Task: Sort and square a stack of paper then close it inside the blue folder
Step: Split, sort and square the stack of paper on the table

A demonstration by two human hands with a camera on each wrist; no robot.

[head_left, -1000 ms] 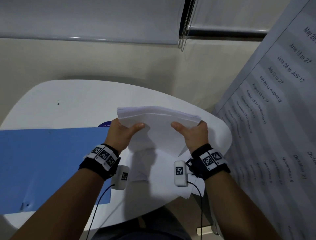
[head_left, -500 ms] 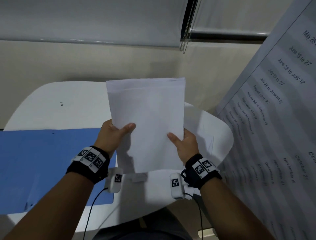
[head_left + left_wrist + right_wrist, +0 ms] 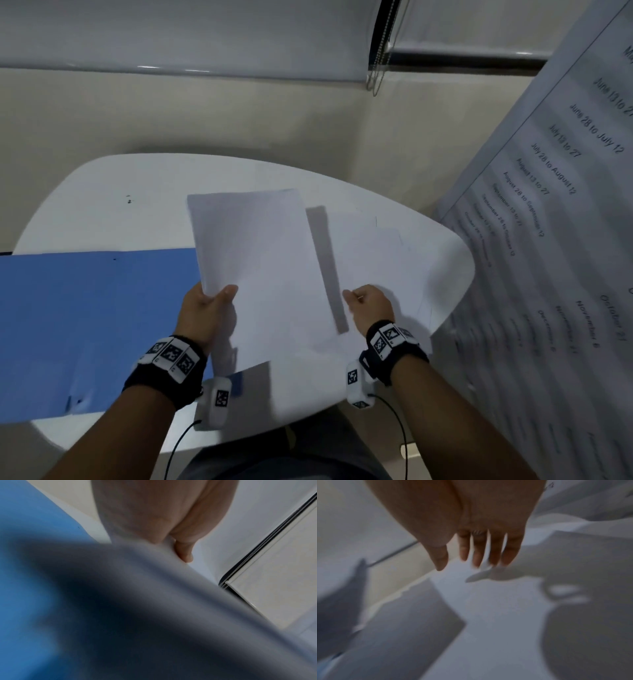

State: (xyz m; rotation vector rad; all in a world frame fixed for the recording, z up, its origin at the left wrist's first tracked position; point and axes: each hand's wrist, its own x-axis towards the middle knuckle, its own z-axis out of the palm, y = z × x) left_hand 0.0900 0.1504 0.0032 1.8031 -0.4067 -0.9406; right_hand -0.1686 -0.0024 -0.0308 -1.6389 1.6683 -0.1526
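Note:
A squared stack of white paper (image 3: 260, 267) hovers over the white table (image 3: 102, 192), its left edge overlapping the open blue folder (image 3: 85, 325). My left hand (image 3: 209, 308) grips the stack at its near left edge, thumb on top. In the left wrist view the thumb (image 3: 184, 555) presses on the blurred stack (image 3: 154, 601), with the folder (image 3: 25, 574) behind. My right hand (image 3: 366, 303) is off the stack, just to its right. Its straight fingers (image 3: 477, 555) hang over a loose sheet (image 3: 496, 615) with a raised corner.
A large printed schedule sheet (image 3: 548, 240) leans along the table's right side. A window blind with a bead chain (image 3: 380, 51) hangs at the back wall. The table's rounded edge (image 3: 459, 291) curves close to my right hand.
The stack, upright in both hands before, has tipped flatter and moved left towards the folder. My right hand let go and moved right; the left hand still holds the stack.

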